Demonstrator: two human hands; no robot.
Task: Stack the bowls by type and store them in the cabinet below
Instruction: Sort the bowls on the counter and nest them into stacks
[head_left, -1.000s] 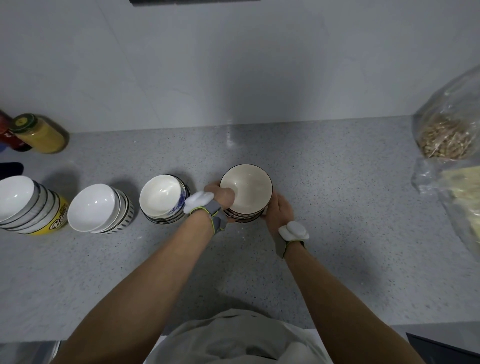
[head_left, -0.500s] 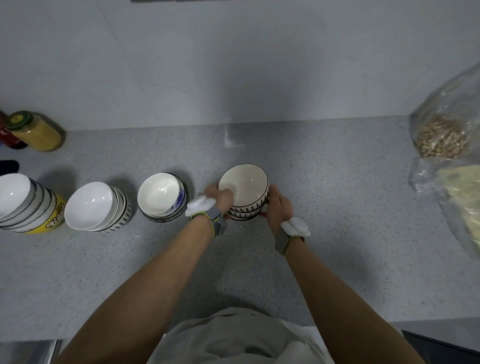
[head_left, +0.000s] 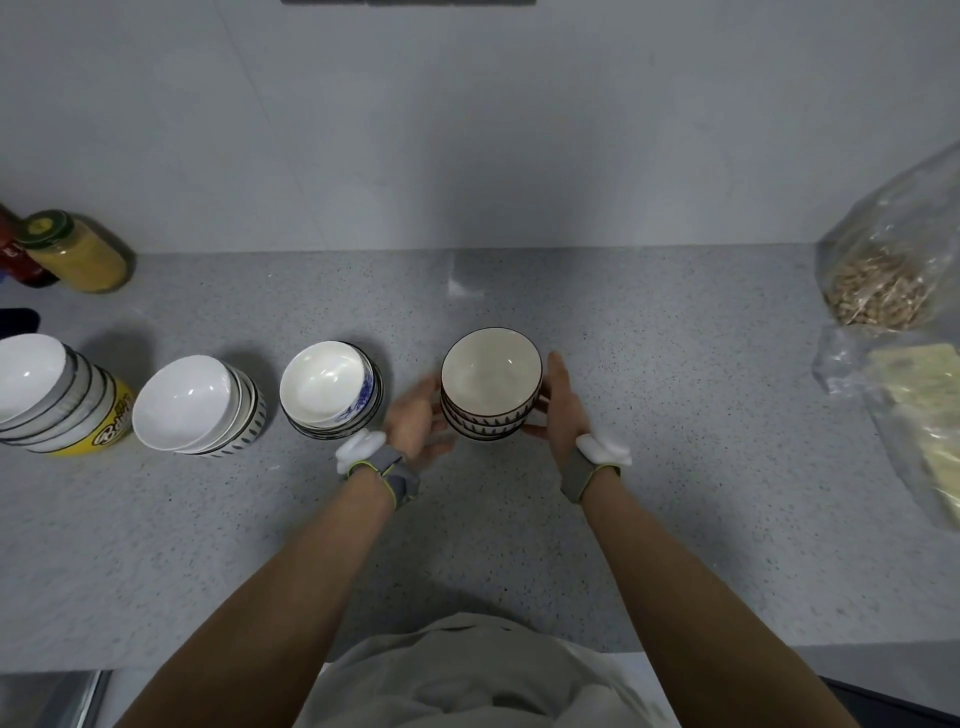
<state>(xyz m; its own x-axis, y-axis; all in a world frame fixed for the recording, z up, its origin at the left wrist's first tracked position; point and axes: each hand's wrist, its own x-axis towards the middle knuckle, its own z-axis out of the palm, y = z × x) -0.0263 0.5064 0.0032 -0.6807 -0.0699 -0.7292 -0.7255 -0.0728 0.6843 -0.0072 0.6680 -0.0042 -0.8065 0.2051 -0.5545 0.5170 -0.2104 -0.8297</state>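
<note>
At frame centre, the left hand (head_left: 415, 423) has let go and hangs open beside the cream leaf-patterned ceramic bowl stack (head_left: 490, 387); the right hand (head_left: 563, 410) rests flat-fingered against it, so this stack looks finished and ready for the cabinet.

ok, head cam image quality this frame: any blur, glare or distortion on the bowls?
Head view: left hand is motion-smeared at the fingers; right hand sharper. Small specular glints inside the white bowl stack and the blue-patterned stack. Wide-angle bending tilts the far-left stack and jar outward. The cream stack is crisp.
</note>
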